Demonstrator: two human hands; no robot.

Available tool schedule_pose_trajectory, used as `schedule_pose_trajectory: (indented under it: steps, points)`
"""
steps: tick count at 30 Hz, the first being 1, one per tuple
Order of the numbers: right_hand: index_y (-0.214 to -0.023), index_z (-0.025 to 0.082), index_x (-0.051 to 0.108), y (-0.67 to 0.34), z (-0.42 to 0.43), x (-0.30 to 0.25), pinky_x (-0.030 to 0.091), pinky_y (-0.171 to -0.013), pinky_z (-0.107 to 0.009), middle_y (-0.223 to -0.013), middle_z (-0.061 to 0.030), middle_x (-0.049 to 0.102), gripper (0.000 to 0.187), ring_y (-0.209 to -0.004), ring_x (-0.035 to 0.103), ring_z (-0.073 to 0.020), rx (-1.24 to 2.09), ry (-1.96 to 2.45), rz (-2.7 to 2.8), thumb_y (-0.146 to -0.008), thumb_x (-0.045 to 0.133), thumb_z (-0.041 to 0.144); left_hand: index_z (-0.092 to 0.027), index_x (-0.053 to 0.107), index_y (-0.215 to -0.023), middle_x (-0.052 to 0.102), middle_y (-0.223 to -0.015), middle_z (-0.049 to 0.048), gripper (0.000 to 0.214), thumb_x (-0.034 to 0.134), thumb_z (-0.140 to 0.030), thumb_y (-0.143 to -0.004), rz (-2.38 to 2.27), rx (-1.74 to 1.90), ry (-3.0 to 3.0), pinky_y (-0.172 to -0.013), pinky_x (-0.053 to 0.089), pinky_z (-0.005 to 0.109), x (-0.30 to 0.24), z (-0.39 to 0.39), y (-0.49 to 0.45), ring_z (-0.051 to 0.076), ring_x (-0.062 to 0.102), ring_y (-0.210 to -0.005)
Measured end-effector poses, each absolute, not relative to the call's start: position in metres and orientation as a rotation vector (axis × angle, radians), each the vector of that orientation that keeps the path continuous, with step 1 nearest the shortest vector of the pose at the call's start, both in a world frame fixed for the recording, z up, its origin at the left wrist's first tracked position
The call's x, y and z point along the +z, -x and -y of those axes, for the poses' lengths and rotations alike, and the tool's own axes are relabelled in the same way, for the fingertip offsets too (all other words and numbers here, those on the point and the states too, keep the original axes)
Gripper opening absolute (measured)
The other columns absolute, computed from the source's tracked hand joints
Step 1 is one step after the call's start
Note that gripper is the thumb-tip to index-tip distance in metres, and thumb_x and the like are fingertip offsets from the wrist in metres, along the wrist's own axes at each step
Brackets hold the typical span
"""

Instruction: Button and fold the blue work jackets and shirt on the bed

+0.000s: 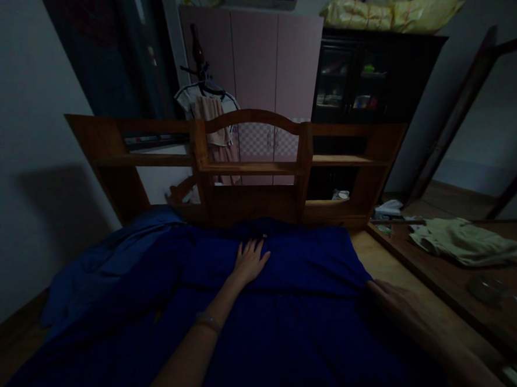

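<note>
My left hand [248, 260] lies flat, fingers spread, palm down on the one dark blue bed sheet [265, 310], near its far edge and gripping nothing. My right hand [394, 305] rests at the sheet's right edge; too dim for me to tell whether its fingers pinch the cloth. One pale bracelet [207, 321] sits on my left wrist. The sheet covers most of the bed, bunched at the far left corner. One bare wooden strip of bed frame [390, 267] shows along the right edge. One wooden headboard with open shelves [257, 170] stands at the far edge. Beyond it: one pink wardrobe [276, 58] and one dark glass-fronted cabinet [365, 76], topped by yellow bedding [392, 13]. One crumpled pale green cloth [463, 240] lies on the wooden floor at right.
</note>
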State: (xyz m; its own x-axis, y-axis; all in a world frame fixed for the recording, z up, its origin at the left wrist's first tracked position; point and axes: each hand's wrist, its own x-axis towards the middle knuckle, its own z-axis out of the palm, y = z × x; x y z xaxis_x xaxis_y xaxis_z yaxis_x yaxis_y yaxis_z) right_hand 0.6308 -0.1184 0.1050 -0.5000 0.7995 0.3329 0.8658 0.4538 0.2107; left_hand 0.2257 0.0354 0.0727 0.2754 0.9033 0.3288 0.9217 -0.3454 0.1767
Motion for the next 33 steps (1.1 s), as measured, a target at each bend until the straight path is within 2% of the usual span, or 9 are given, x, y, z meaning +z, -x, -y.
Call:
schedule_pose_trajectory:
  steps: [4,8,10,15,19,22,25,29,33]
  points:
    - [-0.119,0.018,0.052,-0.630,0.127,0.101,0.048,-0.077,-0.033,-0.109,-0.0124,0.062,0.040,-0.092,0.062,-0.0216,-0.513,1.447,2.516,-0.082,0.037,0.010,-0.020,0.033,-0.138,0.034,-0.143,0.0105,0.062,0.015,-0.057,-0.090,1.758,-0.614,2.467,-0.110,0.013,0.049,0.073,-0.035,-0.225,0.026,0.022,-0.135]
    - [-0.078,0.021,0.060,-0.600,0.131,0.132,0.038,-0.052,-0.027,-0.066,-0.0052,0.064,0.016,-0.058,0.059,-0.0177,-0.290,1.774,2.444,-0.083,0.046,0.026,-0.020,0.034,-0.137,0.035,-0.143,0.0110,0.062,0.017,-0.057,-0.090,1.747,-0.662,2.474,-0.109,0.013,0.050,0.073,-0.034,-0.225,0.027,0.023,-0.135]
    - [-0.066,0.021,0.055,-0.568,0.126,0.161,0.031,-0.048,-0.025,-0.056,-0.0020,0.057,0.028,-0.049,0.053,-0.0148,-0.120,1.750,2.477,-0.086,0.045,0.038,-0.021,0.034,-0.137,0.035,-0.142,0.0109,0.060,0.020,-0.056,-0.090,1.746,-0.698,2.486,-0.110,0.013,0.050,0.072,-0.034,-0.225,0.027,0.023,-0.134]
    - [-0.079,0.020,0.053,-0.472,0.076,0.206,0.037,-0.061,-0.025,-0.073,-0.0030,0.059,0.029,-0.068,0.055,-0.0145,-0.121,1.323,2.394,-0.092,0.037,0.040,-0.022,0.039,-0.133,0.040,-0.139,0.0104,0.053,0.034,-0.051,-0.089,1.744,-0.973,2.504,-0.109,0.017,0.048,0.074,-0.036,-0.225,0.026,0.031,-0.131]
    - [-0.108,0.020,0.054,-0.426,0.019,0.168,0.041,-0.087,-0.031,-0.106,-0.0081,0.058,0.029,-0.101,0.053,-0.0191,-0.085,1.191,2.284,-0.092,0.040,0.039,-0.015,0.047,-0.126,0.050,-0.128,0.0119,0.042,0.035,-0.036,-0.091,1.807,-1.288,2.363,-0.104,0.033,0.037,0.080,-0.042,-0.219,0.021,0.045,-0.120]
    - [-0.131,0.021,0.041,-0.418,-0.007,0.122,0.033,-0.102,-0.036,-0.134,-0.0093,0.043,0.045,-0.124,0.039,-0.0203,0.025,1.147,2.303,-0.092,0.037,0.043,-0.013,0.050,-0.122,0.055,-0.121,0.0135,0.039,0.028,-0.028,-0.093,1.873,-1.344,2.238,-0.098,0.040,0.034,0.082,-0.047,-0.211,0.020,0.052,-0.113]
    - [-0.140,0.024,0.030,-0.421,-0.016,0.094,0.023,-0.109,-0.041,-0.147,-0.0062,0.026,0.055,-0.135,0.023,-0.0220,0.082,1.109,2.408,-0.092,0.034,0.050,-0.014,0.052,-0.119,0.057,-0.116,0.0130,0.037,0.028,-0.025,-0.092,1.915,-1.373,2.168,-0.095,0.042,0.035,0.082,-0.049,-0.208,0.020,0.055,-0.108]
    - [-0.143,0.028,0.024,-0.426,-0.017,0.092,0.018,-0.111,-0.042,-0.150,-0.0024,0.018,0.057,-0.138,0.013,-0.0212,0.119,1.116,2.449,-0.092,0.029,0.054,-0.015,0.048,-0.125,0.053,-0.123,0.0125,0.039,0.037,-0.026,-0.089,1.899,-1.365,2.185,-0.099,0.039,0.034,0.094,-0.045,-0.207,0.020,0.051,-0.114]
    - [-0.142,0.027,0.026,-0.428,-0.018,0.094,0.018,-0.111,-0.041,-0.150,-0.0022,0.017,0.056,-0.138,0.014,-0.0213,0.132,1.128,2.457,-0.092,0.027,0.054,-0.019,0.029,-0.140,0.035,-0.141,0.0132,0.065,0.051,-0.038,-0.082,1.858,-1.042,2.119,-0.106,0.028,0.042,0.117,-0.020,-0.165,0.026,0.033,-0.130]
